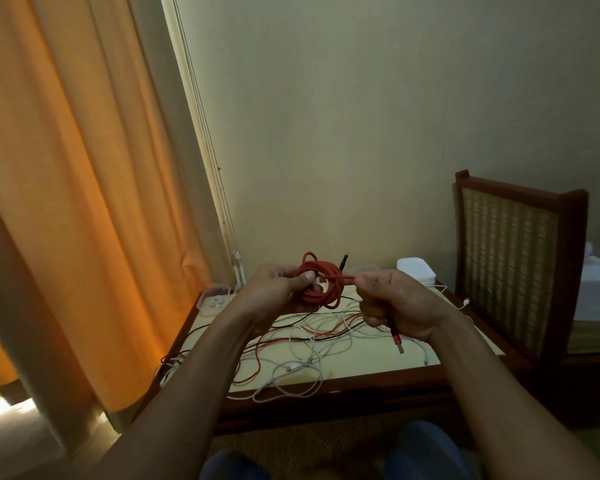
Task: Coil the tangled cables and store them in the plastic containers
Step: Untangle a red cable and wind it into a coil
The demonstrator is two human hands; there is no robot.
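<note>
Low wooden table point(378, 358) against a pale wall, orange curtain point(66, 185) on the left, cane-backed chair point(510, 258) on the right. Above the table, between both hands: a red cable coil point(329, 284). Left hand point(274, 289) gripping the coil's left side, thumb pressed over the loops. Right hand point(400, 306) just beside the coil's right edge, pinching the loose red strand, fingers curled round the tail, USB plug point(398, 344) hanging under the palm. Below, spread over the tabletop, tangled cables point(302, 348) in white, red and black; clear plastic container point(215, 296) at the far left corner.

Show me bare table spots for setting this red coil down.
Bare: the table's front right, between the cables and its right edge; also a strip by the clear container. The cables crowd the middle.
</note>
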